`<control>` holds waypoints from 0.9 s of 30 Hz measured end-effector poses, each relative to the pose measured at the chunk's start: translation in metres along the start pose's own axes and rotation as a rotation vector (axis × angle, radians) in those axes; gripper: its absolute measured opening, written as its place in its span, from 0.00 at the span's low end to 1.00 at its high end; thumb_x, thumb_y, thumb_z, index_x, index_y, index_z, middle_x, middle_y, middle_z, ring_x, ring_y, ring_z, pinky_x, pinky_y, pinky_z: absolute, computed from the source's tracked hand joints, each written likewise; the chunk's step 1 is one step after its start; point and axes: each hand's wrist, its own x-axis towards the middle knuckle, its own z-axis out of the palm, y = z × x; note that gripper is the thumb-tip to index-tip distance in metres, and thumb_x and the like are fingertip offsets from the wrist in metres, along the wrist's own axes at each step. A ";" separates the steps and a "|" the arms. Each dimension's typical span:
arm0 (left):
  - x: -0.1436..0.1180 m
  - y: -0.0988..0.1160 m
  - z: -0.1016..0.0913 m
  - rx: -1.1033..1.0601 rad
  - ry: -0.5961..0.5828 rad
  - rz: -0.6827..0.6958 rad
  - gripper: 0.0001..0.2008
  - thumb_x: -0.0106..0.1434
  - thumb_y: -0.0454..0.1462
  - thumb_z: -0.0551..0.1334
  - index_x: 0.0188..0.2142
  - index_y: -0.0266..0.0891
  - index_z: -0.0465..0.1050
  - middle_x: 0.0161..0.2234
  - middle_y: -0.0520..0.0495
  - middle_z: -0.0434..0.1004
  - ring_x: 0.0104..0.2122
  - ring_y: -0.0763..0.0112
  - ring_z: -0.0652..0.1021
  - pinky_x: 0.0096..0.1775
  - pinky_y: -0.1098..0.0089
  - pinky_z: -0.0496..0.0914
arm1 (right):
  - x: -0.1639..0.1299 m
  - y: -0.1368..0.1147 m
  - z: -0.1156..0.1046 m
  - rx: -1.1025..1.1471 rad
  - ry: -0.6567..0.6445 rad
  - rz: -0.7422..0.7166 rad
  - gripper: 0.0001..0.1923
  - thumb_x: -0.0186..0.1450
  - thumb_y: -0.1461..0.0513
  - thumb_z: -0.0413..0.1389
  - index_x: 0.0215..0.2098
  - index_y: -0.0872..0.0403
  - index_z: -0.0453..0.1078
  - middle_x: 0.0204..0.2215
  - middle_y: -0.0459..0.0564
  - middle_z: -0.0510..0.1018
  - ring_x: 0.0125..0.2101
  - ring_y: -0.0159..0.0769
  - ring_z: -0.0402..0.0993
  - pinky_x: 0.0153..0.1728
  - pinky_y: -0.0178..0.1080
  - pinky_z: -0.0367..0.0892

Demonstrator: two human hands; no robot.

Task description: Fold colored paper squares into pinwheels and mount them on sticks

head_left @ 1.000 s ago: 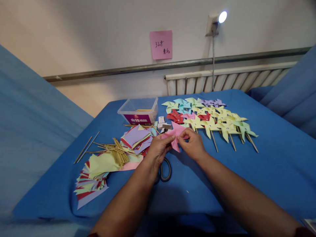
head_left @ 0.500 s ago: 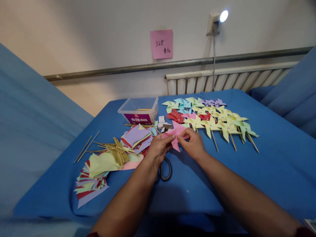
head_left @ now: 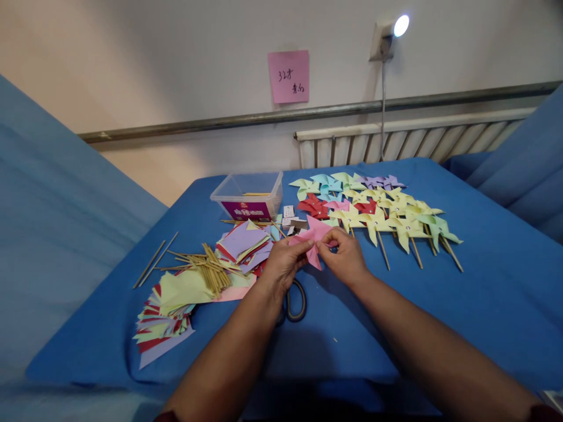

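Head view: both hands meet over the middle of the blue-covered table, well in from its edges. Left hand and right hand each pinch the pink pinwheel, fingers closed on its folded paper from either side; the pinwheel is held just above the cloth, between the two hands. Scissors lie on the cloth directly under the left wrist, partly hidden. Toward the left edge sit fanned paper squares, a bundle of sticks and a second paper stack. A clear box stands near the far edge, left of centre. Finished pinwheels on sticks lie in rows at the far right part of the table, just beyond the right hand. A pink note is stuck on the wall behind.
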 end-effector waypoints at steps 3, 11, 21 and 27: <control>0.000 0.000 0.000 0.005 -0.001 -0.002 0.19 0.41 0.39 0.76 0.31 0.33 0.77 0.26 0.48 0.77 0.25 0.73 0.76 0.31 0.72 0.72 | 0.000 0.000 0.000 -0.009 -0.008 0.024 0.08 0.58 0.62 0.56 0.22 0.51 0.63 0.23 0.42 0.69 0.26 0.32 0.67 0.30 0.36 0.63; 0.004 -0.003 -0.002 -0.011 -0.027 0.017 0.17 0.42 0.39 0.76 0.31 0.34 0.77 0.25 0.50 0.75 0.25 0.74 0.75 0.31 0.72 0.71 | 0.000 0.000 0.000 0.006 -0.021 0.078 0.08 0.58 0.61 0.56 0.22 0.51 0.64 0.23 0.43 0.70 0.26 0.33 0.67 0.31 0.36 0.63; 0.003 -0.002 0.000 0.009 0.019 0.031 0.16 0.41 0.37 0.75 0.29 0.35 0.75 0.23 0.51 0.73 0.23 0.74 0.73 0.29 0.72 0.69 | -0.001 0.001 0.002 0.005 -0.039 0.106 0.08 0.58 0.60 0.56 0.23 0.51 0.65 0.23 0.43 0.71 0.26 0.34 0.67 0.31 0.37 0.63; 0.007 -0.003 -0.001 0.104 0.096 0.108 0.13 0.39 0.34 0.73 0.22 0.35 0.71 0.18 0.54 0.69 0.19 0.76 0.70 0.24 0.74 0.63 | 0.000 0.001 0.000 0.046 -0.028 0.010 0.05 0.57 0.62 0.57 0.33 0.50 0.69 0.36 0.48 0.75 0.40 0.40 0.73 0.44 0.43 0.68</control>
